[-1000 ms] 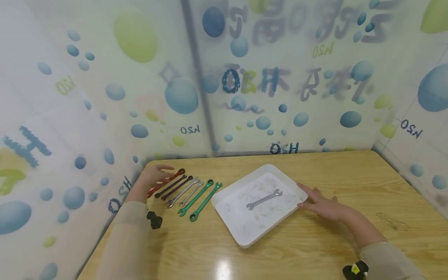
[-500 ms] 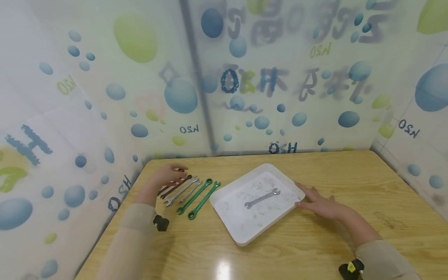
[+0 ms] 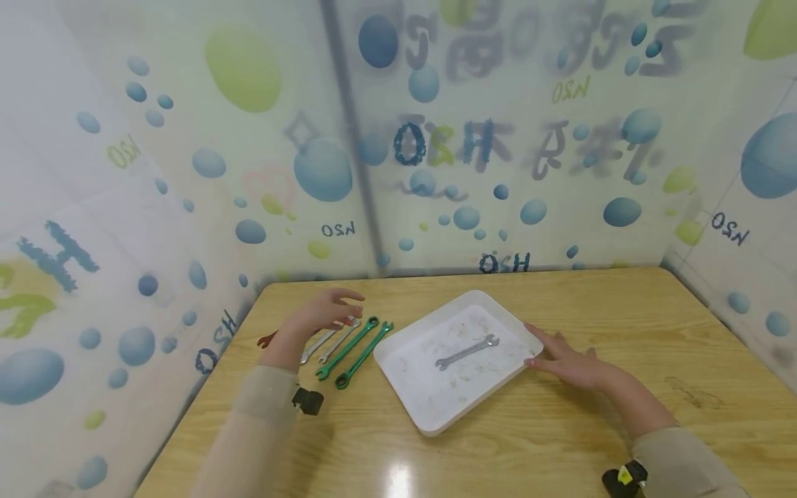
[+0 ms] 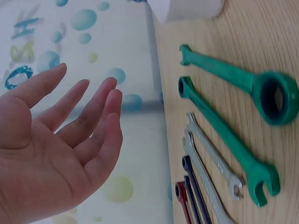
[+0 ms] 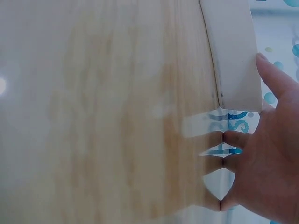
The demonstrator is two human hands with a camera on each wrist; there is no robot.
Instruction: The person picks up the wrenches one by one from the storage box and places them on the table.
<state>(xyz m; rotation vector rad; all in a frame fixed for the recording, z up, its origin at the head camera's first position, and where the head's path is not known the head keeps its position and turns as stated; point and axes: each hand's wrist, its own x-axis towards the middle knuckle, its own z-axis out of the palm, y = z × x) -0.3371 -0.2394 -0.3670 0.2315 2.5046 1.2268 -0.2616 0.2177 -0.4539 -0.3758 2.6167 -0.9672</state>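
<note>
My left hand (image 3: pixel 320 311) hovers over the row of wrenches, its fingers spread and loosely bent, holding nothing. Two green ratcheting wrenches (image 3: pixel 367 354) lie nearest the tray. In the left wrist view, two silver wrenches (image 4: pixel 214 156), two dark purple wrenches (image 4: pixel 195 186) and a red wrench (image 4: pixel 182 198) follow in the row; the head view shows them partly covered by my hand. A white tray (image 3: pixel 411 398) stands askew at mid-table, with a silver open-end wrench (image 3: pixel 467 351) inside. Around its right corner, my right hand (image 3: pixel 573 365) rests with fairly straight fingers and thumb touching it.
The wooden table (image 3: pixel 510 449) meets a bubble-patterned wall (image 3: pixel 436 207) behind it and another on the left. Black straps with small mounts sit at both wrists.
My left hand has moved right across the row, from over the red wrench to over the silver ones. My right hand stays at the tray corner. The wrenches lie where they were.
</note>
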